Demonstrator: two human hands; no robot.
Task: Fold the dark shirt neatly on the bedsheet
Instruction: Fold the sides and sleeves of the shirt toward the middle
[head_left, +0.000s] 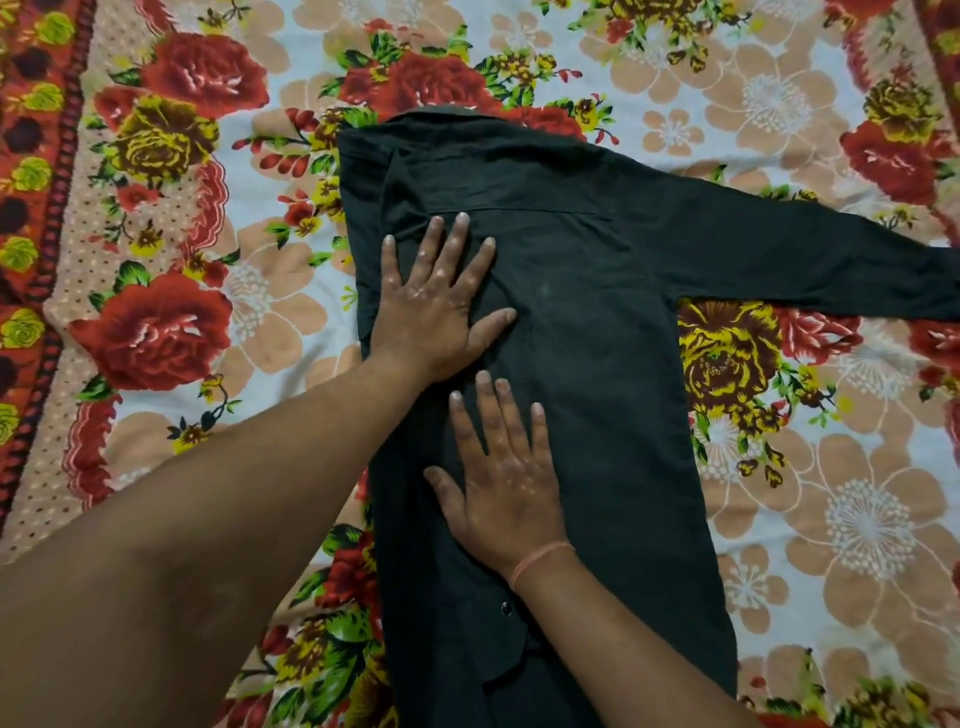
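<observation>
The dark shirt (597, 322) lies back-up on the floral bedsheet (218, 322), collar at the far end. Its left side is folded in over the body, so the left edge runs straight. The right sleeve stretches out flat toward the right edge of the view. My left hand (436, 301) lies flat, fingers spread, on the folded part below the collar. My right hand (498, 478), with an orange thread at the wrist, presses flat on the shirt's middle, just nearer to me. Neither hand grips any cloth.
The bedsheet with red roses and peach flowers covers the whole view. A red patterned border (36, 218) runs down the left side. A small button (505, 608) shows on the shirt near my right wrist.
</observation>
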